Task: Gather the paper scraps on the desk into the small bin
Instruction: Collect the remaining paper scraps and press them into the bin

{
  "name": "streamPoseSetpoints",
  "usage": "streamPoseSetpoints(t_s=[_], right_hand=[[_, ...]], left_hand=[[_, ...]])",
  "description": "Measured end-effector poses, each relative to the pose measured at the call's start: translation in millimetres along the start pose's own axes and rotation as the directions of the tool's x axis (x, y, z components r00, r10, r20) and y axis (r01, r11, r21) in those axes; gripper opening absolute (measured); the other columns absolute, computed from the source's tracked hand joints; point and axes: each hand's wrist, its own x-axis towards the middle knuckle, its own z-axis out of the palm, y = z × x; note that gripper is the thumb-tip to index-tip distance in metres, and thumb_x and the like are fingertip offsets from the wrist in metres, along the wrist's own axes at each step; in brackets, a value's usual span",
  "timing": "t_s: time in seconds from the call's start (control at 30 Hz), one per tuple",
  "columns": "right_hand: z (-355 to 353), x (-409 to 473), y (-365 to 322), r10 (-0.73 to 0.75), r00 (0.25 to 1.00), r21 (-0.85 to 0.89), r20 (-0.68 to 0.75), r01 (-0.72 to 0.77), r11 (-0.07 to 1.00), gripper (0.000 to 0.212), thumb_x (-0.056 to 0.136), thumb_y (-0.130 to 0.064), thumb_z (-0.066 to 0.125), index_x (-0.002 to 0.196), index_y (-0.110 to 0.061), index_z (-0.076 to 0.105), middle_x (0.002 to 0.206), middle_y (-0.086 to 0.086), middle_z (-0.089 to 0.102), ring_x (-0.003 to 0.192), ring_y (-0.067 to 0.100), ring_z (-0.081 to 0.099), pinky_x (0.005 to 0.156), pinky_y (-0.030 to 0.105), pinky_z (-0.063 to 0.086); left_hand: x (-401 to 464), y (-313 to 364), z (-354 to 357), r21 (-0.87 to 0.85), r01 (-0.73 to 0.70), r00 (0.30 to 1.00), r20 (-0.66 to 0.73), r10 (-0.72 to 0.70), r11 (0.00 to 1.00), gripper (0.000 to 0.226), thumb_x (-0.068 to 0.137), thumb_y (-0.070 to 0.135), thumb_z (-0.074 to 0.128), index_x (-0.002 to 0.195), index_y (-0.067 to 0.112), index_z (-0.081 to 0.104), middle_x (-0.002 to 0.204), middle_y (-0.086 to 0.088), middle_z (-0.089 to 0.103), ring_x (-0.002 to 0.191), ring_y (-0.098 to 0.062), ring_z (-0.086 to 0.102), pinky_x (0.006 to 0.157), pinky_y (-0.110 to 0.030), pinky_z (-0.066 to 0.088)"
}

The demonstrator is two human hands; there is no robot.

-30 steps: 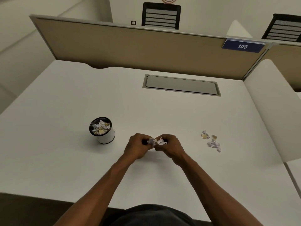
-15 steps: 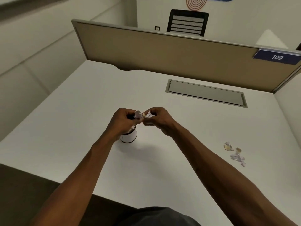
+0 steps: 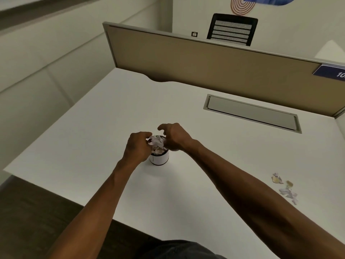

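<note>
A small white bin (image 3: 159, 160) with a dark rim stands on the white desk (image 3: 205, 165), heaped with crumpled paper scraps (image 3: 157, 142). Both of my hands hover right over its mouth. My left hand (image 3: 139, 146) is curled at the bin's left side, its fingertips on the top scraps. On the bin's right side my right hand (image 3: 174, 137) has its fingers spread apart and holds nothing. Several loose scraps (image 3: 284, 187), white and yellowish, lie on the desk far to the right. Part of the bin's rim is hidden by my hands.
A tan partition (image 3: 205, 58) closes off the desk's far edge. A grey cable flap (image 3: 252, 113) is set into the desktop at the back right. The desk's front edge (image 3: 93, 208) runs below my forearms. A black chair (image 3: 232, 28) stands beyond the partition.
Both hands carried a bundle of scraps leftward from the desk's middle to the bin. They now sit lower over its mouth, and the right hand has opened.
</note>
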Motion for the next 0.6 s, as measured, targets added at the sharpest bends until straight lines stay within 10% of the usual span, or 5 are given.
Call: streamPoseSetpoints(t_s=[0.27, 0.43, 0.6], right_hand=[[22.0, -17.7, 17.3, -0.211, 0.969, -0.13, -0.128, 0.195, 0.972, 0.045, 0.089, -0.015, 0.06, 0.133, -0.006, 0.053, 0.131, 0.014, 0.06, 0.12, 0.033, 0.056, 0.096, 0.044, 0.05], [58.4, -29.7, 39.1, -0.286, 0.956, -0.32, 0.062, 0.29, 0.902, 0.075, 0.096, -0.041, 0.05, 0.155, -0.01, 0.015, 0.163, 0.005, 0.019, 0.153, 0.026, 0.008, 0.119, 0.054, 0.017], [69.2, -29.7, 41.5, -0.29, 0.955, -0.413, 0.063, 0.29, 0.863, 0.078, 0.091, -0.042, 0.056, 0.153, -0.009, 0.02, 0.162, 0.005, 0.023, 0.153, 0.025, -0.003, 0.119, 0.062, 0.012]], left_hand=[[-14.3, -22.7, 13.3, 0.003, -0.218, 0.975, 0.048, 0.218, 0.976, 0.064, 0.09, 0.028, 0.07, 0.147, 0.012, 0.045, 0.152, -0.007, 0.048, 0.14, -0.023, 0.046, 0.114, -0.031, 0.036], [-16.5, -46.6, 30.8, 0.246, -0.447, 0.888, 0.236, 0.394, 0.86, 0.093, 0.084, 0.055, 0.064, 0.157, 0.017, 0.022, 0.166, 0.001, 0.02, 0.155, -0.018, 0.003, 0.126, -0.043, 0.009], [-20.1, -54.1, 42.1, 0.359, -0.504, 0.863, 0.252, 0.438, 0.785, 0.098, 0.08, 0.06, 0.06, 0.156, 0.012, 0.023, 0.165, -0.001, 0.022, 0.155, -0.02, -0.003, 0.127, -0.045, 0.005]])
